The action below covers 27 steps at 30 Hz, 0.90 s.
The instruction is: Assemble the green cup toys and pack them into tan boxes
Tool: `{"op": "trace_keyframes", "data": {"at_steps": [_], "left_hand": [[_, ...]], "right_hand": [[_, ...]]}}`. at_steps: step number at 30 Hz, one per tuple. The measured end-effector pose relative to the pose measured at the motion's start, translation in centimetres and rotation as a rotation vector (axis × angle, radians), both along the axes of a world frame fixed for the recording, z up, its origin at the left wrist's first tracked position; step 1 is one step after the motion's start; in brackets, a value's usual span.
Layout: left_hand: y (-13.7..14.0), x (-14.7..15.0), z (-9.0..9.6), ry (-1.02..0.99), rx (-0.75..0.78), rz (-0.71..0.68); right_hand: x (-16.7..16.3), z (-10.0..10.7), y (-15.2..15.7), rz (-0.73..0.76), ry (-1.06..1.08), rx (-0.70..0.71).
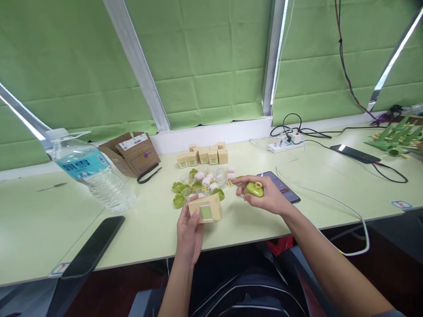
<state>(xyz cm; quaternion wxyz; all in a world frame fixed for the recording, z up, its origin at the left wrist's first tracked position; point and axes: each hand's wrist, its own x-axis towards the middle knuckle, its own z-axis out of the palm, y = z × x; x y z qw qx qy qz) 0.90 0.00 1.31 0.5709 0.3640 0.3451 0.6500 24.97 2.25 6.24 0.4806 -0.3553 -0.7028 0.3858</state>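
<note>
Green blinds (211, 79), pale table (150, 220); left grip (189, 232) clamps box (213, 210), right grip (271, 198) clamps apparent capsule (254, 190).

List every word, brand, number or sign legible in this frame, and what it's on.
No text reads with certainty:
Water bottle: large characters on the blue label, too blurred to be sure.
Cardboard carton: print on the white label, too small.
Phone by the right hand: screen text, too small.
Table-edge stickers: marks too blurred.
Cream box in the left hand: nothing readable.
</note>
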Motion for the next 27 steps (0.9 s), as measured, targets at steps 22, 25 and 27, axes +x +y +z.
{"op": "trace_keyframes", "data": {"at_steps": [22, 25, 27], "left_hand": [[0.2, 0.9, -0.2, 0.149, 0.005, 0.036], [0.2, 1.0, -0.1, 0.142, 0.004, 0.027], [0.1, 1.0, 0.0, 0.138, 0.003, 0.023]], "right_hand": [[-1.9, 1.1, -1.6, 0.323, 0.066, -0.224], [-1.2, 1.5, -1.6, 0.198, -0.015, -0.131], [-0.9, 1.9, -1.7, 0.121, -0.114, -0.052]]}}
